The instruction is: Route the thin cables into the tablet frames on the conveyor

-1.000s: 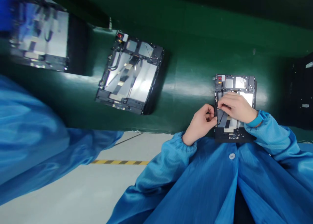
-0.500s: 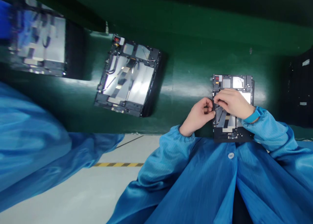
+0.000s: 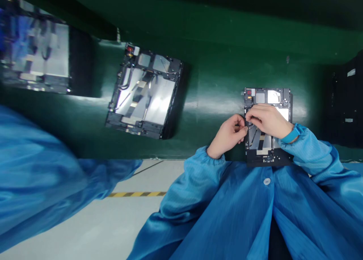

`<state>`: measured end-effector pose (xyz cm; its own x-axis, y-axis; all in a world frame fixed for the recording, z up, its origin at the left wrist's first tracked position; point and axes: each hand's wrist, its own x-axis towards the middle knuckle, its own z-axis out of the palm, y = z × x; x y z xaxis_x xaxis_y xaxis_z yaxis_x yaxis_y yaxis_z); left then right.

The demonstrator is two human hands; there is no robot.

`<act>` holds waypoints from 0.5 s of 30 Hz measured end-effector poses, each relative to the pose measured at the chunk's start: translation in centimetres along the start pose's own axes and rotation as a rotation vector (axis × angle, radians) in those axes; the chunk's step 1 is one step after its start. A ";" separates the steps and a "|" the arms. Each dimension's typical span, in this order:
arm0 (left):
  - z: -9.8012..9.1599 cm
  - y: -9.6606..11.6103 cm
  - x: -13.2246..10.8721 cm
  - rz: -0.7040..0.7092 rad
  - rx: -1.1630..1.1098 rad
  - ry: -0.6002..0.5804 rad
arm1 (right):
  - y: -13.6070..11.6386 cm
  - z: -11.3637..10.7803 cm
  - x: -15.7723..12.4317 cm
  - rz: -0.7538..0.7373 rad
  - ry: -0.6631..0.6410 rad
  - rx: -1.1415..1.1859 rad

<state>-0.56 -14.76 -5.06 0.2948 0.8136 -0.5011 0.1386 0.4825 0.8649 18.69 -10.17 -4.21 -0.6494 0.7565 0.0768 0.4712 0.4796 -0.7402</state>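
Observation:
An opened tablet-like device [image 3: 268, 154], with its inner boards, cables and silver plates showing, lies at the green bench's front edge before me. My left hand [image 3: 230, 134] is at its left edge, thumb and index finger pinched together there; anything between them is too small to make out. Over the device's upper left part arches my right hand [image 3: 268, 120], fingertips closed and pointing down near the same edge, by some thin dark cables. What these fingertips hold is hidden. A blue band [image 3: 292, 134] circles my right wrist.
Left of me on the green bench [image 3: 212, 82] lies a tilted stack of similar opened devices [image 3: 144, 93]. Farther left stands another stack [image 3: 53, 52], blurred. Dark panels [image 3: 347, 105] sit at the right. A blue-sleeved co-worker [image 3: 36, 176] is close on the left.
The whole view has shifted slightly, the left stacks moving left and down in the picture. Both my hands stay at the device's left edge, with only small finger movement.

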 end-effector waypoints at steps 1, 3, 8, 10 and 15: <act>0.0 0.0 0.0 -0.006 -0.001 -0.006 | 0.0 0.0 0.0 -0.001 -0.002 0.000; 0.1 0.2 0.1 -0.025 -0.014 -0.001 | 0.0 0.1 0.0 0.001 -0.006 0.002; 0.6 0.4 0.2 -0.055 -0.026 0.065 | 0.3 0.2 0.1 0.015 0.081 -0.051; 0.6 0.4 0.3 -0.030 0.025 0.086 | 0.5 0.3 0.3 0.030 0.126 -0.075; 0.1 1.0 1.0 0.062 0.183 0.134 | 1.1 0.3 1.0 0.044 0.132 -0.086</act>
<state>-0.06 -13.48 -4.71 0.1812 0.8818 -0.4355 0.2968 0.3732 0.8790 18.34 -9.04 -5.16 -0.5453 0.8270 0.1368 0.5504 0.4764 -0.6857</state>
